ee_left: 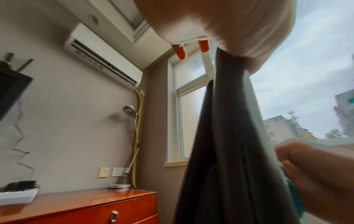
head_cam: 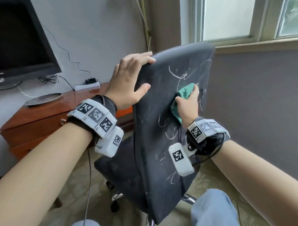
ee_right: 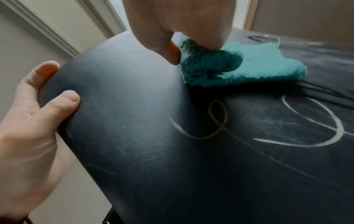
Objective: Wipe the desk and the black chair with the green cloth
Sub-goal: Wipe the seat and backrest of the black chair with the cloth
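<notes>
Right hand [head_cam: 187, 104] has its grip bunched on the green cloth [head_cam: 182, 95], mid-back of the black chair [head_cam: 161, 130]. Left hand [head_cam: 129, 78] clamps the chair's top-left edge. Plenty of chalk scribbles [head_cam: 171, 130] remain; the table [head_cam: 43, 112] looks wiped-ish, hard to tell.

A black monitor [head_cam: 20, 40] stands at the far left, its base by a dark round plate [head_cam: 44, 99]. Right of the monitor a white power strip [head_cam: 86, 86] lies with a black adapter plugged in, thin cables trailing back toward the monitor. Above the monitor an air conditioner [ee_left: 103, 60] hangs on the wall. A silver desk lamp [ee_left: 130, 145] stands right of the monitor, before the window [head_cam: 249, 20].
</notes>
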